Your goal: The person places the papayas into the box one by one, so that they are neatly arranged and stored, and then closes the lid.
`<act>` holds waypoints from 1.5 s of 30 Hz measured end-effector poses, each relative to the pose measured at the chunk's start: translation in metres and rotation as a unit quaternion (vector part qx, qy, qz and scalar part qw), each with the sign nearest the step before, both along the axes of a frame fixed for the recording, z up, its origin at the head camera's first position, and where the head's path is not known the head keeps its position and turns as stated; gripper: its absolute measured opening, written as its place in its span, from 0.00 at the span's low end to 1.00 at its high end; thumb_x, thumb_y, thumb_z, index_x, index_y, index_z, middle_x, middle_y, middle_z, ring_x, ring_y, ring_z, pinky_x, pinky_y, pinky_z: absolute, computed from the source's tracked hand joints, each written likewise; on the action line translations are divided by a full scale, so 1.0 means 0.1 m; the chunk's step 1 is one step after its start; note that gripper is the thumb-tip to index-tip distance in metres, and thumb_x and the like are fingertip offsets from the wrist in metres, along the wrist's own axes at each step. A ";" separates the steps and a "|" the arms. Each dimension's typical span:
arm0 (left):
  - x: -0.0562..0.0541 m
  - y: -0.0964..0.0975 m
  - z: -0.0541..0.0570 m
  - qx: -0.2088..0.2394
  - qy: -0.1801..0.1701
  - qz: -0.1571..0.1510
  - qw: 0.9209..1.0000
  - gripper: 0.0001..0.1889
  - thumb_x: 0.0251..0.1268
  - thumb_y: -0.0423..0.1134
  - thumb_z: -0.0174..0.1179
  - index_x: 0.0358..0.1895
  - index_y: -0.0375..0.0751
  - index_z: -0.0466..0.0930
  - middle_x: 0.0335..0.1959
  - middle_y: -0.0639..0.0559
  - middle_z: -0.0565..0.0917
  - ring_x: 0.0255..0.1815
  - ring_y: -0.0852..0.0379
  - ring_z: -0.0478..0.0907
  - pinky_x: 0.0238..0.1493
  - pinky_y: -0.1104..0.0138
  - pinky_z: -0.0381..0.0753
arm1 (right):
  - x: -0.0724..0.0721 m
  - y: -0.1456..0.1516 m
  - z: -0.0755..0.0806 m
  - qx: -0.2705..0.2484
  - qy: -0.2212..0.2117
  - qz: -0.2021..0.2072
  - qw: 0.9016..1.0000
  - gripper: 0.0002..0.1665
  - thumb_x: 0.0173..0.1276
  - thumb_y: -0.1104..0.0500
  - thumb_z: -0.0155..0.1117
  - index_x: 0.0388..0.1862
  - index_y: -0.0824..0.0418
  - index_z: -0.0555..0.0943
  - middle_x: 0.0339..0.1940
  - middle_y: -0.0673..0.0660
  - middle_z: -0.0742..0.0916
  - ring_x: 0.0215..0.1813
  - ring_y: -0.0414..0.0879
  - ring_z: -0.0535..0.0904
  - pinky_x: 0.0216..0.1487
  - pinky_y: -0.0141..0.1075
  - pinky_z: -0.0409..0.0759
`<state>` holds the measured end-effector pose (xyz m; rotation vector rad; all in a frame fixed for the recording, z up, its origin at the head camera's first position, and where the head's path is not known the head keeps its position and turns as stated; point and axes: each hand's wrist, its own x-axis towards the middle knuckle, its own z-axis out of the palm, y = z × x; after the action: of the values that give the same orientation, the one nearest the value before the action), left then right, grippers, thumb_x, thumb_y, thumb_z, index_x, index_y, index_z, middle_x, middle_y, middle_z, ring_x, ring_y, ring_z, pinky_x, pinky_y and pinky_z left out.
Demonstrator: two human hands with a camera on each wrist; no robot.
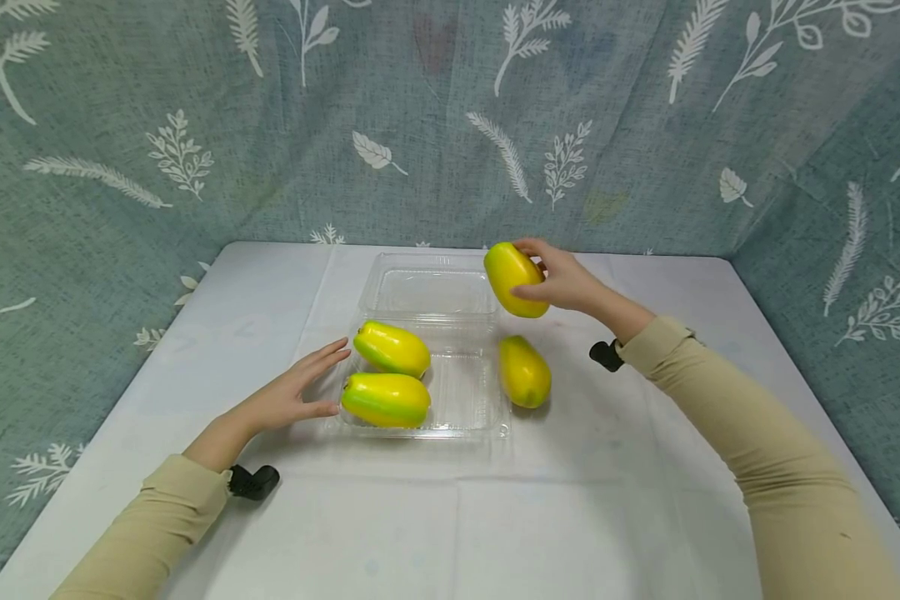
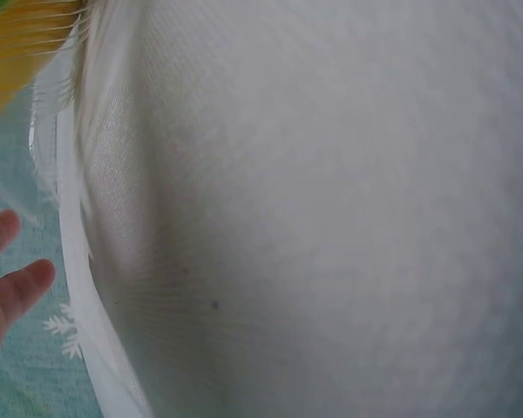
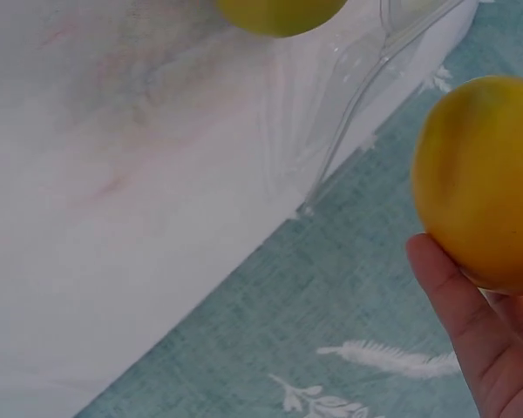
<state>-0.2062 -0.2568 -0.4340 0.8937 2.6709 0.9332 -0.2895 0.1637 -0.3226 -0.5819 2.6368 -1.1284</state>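
Observation:
My right hand (image 1: pixel 566 279) grips a yellow papaya (image 1: pixel 512 279) above the table, beside the right end of the clear lid. In the right wrist view, a fingertip presses against the held papaya (image 3: pixel 484 187). Two yellow-green papayas, a rear one (image 1: pixel 392 348) and a front one (image 1: pixel 386 400), lie side by side in the left half of a clear plastic container (image 1: pixel 465 392). Another papaya (image 1: pixel 525 372) lies at the container's right side. My left hand (image 1: pixel 292 396) is spread just left of the container, holding nothing; only its fingers (image 2: pixel 22 292) show in the left wrist view.
The container's clear lid (image 1: pixel 429 292) lies folded back behind it. A white cloth (image 1: pixel 420 533) covers the table, whose back edge meets a green leaf-patterned curtain (image 1: pixel 435 125). Similar fabric hangs at both sides. Black wrist devices (image 1: pixel 255 482) stick out near both cuffs.

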 end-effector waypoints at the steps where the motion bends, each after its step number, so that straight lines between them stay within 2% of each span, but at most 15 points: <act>1: 0.00 0.00 0.00 0.000 0.000 0.000 1.000 0.41 0.55 0.45 0.64 0.71 0.44 0.52 0.74 0.48 0.47 0.72 0.39 0.45 0.61 0.35 0.51 | 0.00 -0.02 0.00 -0.001 0.001 0.005 1.000 0.42 0.59 0.55 0.64 0.69 0.56 0.57 0.65 0.60 0.67 0.56 0.54 0.70 0.50 0.46 0.76; 10: -0.01 -0.01 -0.02 0.003 0.003 -0.006 1.000 0.41 0.55 0.44 0.63 0.71 0.43 0.53 0.74 0.48 0.47 0.72 0.38 0.44 0.61 0.36 0.51 | 0.02 -0.19 0.01 0.003 0.011 0.041 0.999 0.41 0.59 0.55 0.65 0.69 0.57 0.58 0.64 0.58 0.69 0.57 0.53 0.69 0.53 0.46 0.74; 24: -0.01 -0.02 -0.03 0.003 0.004 -0.004 1.000 0.41 0.55 0.45 0.64 0.71 0.45 0.53 0.74 0.48 0.47 0.72 0.39 0.45 0.61 0.35 0.51 | 0.13 -0.47 -0.14 0.025 0.018 0.122 0.992 0.40 0.59 0.57 0.64 0.69 0.58 0.59 0.64 0.55 0.71 0.58 0.51 0.69 0.60 0.44 0.69; 38: -0.01 -0.02 -0.03 0.004 0.003 -0.005 1.000 0.41 0.55 0.45 0.64 0.71 0.42 0.53 0.74 0.48 0.47 0.71 0.38 0.45 0.61 0.36 0.51 | 0.22 -0.63 -0.33 0.064 0.009 0.150 0.987 0.39 0.58 0.58 0.65 0.67 0.58 0.62 0.64 0.56 0.71 0.58 0.49 0.69 0.62 0.43 0.68; 45: -0.01 -0.01 -0.02 0.004 0.005 -0.007 1.000 0.41 0.55 0.45 0.64 0.71 0.42 0.53 0.74 0.47 0.47 0.71 0.38 0.45 0.60 0.35 0.51 | 0.25 -0.69 -0.41 0.092 0.034 0.162 0.982 0.39 0.57 0.57 0.66 0.67 0.59 0.63 0.64 0.57 0.71 0.60 0.50 0.67 0.64 0.42 0.65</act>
<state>-0.2071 -0.2583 -0.4356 0.9201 2.6679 0.9409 -0.2642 0.0949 -0.3635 -0.9812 2.5381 -0.7744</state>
